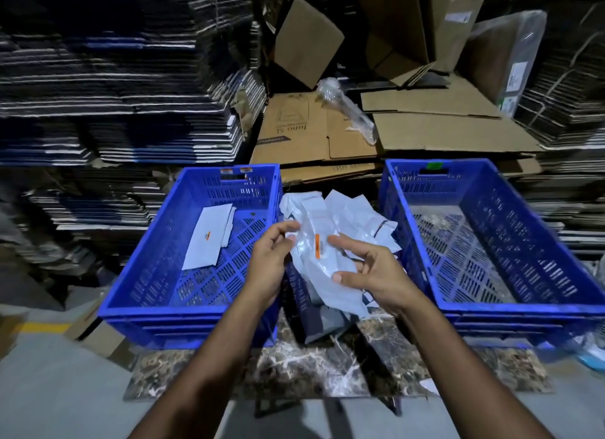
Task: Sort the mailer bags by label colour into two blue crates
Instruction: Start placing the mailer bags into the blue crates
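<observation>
Pale grey plastic film is what the person has to deal with: a mailer bag (322, 258) with an orange label (317, 246) is held up between the two crates, above a loose pile of mailer bags (353, 216) on the marble-patterned worktop (327, 370). The left hand (270, 261) pinches the bag's upper left edge with curled fingers (288, 227); the right hand (376, 271) holds its right side, thumb on the front and the other fingers partly behind the film.

Judging by the creases and sag, the bag is light, limp and fairly slick, and seems near empty or thinly filled. It will likely fold or slide unless pinched at an edge or corner, and two points of hold keep the label flat enough to read. It looks hard to damage.

The left crate (137, 281) holds one flat bag (206, 239) with an orange label, and two orange stickers sit on its far rim, so the held bag probably belongs there. The right crate (556, 294) carries a green sticker and shows no bags in it.

The labels on the piled bags are mostly turned away or buried, so their colours cannot be told. The print on the held label is too small to read. The lower end of the pile disappears behind the hands. The right crate's near corner is blurred. Flattened cardboard (425, 130) fills the dim background.
</observation>
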Demonstrator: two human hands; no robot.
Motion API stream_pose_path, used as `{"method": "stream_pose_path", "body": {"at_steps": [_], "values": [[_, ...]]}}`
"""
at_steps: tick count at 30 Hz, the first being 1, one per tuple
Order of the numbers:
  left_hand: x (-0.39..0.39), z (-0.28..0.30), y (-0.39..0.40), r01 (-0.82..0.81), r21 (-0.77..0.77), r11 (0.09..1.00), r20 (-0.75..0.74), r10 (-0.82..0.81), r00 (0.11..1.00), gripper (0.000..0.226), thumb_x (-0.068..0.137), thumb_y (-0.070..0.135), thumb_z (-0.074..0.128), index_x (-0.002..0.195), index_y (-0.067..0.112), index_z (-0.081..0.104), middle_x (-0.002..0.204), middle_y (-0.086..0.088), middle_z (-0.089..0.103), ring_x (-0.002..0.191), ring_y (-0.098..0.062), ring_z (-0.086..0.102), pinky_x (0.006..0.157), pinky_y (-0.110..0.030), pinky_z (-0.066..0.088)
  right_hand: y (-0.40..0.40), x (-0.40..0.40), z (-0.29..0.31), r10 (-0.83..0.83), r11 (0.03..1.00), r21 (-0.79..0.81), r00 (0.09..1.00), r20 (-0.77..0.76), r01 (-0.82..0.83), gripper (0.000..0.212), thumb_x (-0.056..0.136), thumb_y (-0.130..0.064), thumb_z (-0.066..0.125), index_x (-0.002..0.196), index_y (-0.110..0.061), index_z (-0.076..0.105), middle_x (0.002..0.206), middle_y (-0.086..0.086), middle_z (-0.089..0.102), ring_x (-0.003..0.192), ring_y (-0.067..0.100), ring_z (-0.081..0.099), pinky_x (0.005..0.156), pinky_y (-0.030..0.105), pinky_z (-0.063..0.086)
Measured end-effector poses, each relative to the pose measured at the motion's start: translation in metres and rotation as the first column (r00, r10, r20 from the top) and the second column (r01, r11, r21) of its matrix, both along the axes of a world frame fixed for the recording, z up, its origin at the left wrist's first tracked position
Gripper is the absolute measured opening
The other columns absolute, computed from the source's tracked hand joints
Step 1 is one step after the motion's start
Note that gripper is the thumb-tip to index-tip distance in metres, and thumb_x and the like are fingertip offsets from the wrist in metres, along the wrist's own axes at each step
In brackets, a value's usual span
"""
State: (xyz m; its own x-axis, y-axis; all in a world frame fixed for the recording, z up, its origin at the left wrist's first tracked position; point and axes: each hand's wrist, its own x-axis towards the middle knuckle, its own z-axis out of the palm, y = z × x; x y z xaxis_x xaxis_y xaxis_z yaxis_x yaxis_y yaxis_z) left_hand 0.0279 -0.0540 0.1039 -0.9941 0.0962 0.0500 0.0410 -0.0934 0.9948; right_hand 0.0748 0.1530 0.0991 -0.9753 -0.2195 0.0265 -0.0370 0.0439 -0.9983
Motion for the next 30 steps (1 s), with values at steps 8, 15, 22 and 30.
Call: {"method": "stream_pose_path", "body": {"at_steps": [8,15,22,30], "values": [[0.006,-0.012,-0.003,0.172,-0.013,0.985,0.054,-0.171,0.984,0.077,0.077,0.001,0.079,0.142,0.026,0.047,0.143,0.013,0.049,0.123,0.006,0.051,0.089,-0.023,0.053,-0.002,-0.002,0.009,0.104,0.97,0.229,0.992,-0.07,-0.085,0.092,0.071,-0.022,0.089,0.145,-0.044,0.04,0.148,-0.027,0.042,0.13,0.005,0.051,0.102,0.025,0.049],[0.006,-0.013,-0.014,-0.072,-0.049,0.996,0.009,0.073,0.997,0.055,0.079,0.0,0.078,0.125,0.02,0.057,0.125,0.003,0.061,0.116,-0.023,0.062,0.088,-0.048,0.056,0.002,-0.016,-0.004,0.059,0.994,0.097,0.998,-0.028,-0.056,0.061,0.086,-0.04,0.073,0.14,-0.047,0.046,0.096,0.02,0.071,0.095,0.026,0.07,0.095,0.046,0.053],[-0.018,-0.02,-0.066,-0.237,-0.239,0.942,0.05,0.256,0.965,0.06,0.079,0.007,0.079,0.127,0.037,0.058,0.134,0.023,0.053,0.128,-0.005,0.048,0.109,-0.043,0.042,-0.038,-0.054,-0.03,0.056,0.953,0.302,0.996,-0.064,-0.034,0.051,0.096,-0.038,0.061,0.143,-0.04,0.044,0.12,0.007,0.068,0.101,0.023,0.068,0.086,0.043,0.056],[-0.137,-0.042,-0.181,-0.14,-0.476,0.868,0.155,0.239,0.959,0.072,0.08,-0.008,0.07,0.142,0.019,0.046,0.146,0.003,0.044,0.124,-0.014,0.047,0.074,-0.017,0.047,-0.149,-0.14,-0.049,0.061,0.829,0.558,0.987,-0.151,0.034,0.059,0.096,-0.033,0.059,0.15,-0.018,0.039,0.162,0.007,0.024,0.149,0.02,0.024,0.118,0.03,0.021]]}}
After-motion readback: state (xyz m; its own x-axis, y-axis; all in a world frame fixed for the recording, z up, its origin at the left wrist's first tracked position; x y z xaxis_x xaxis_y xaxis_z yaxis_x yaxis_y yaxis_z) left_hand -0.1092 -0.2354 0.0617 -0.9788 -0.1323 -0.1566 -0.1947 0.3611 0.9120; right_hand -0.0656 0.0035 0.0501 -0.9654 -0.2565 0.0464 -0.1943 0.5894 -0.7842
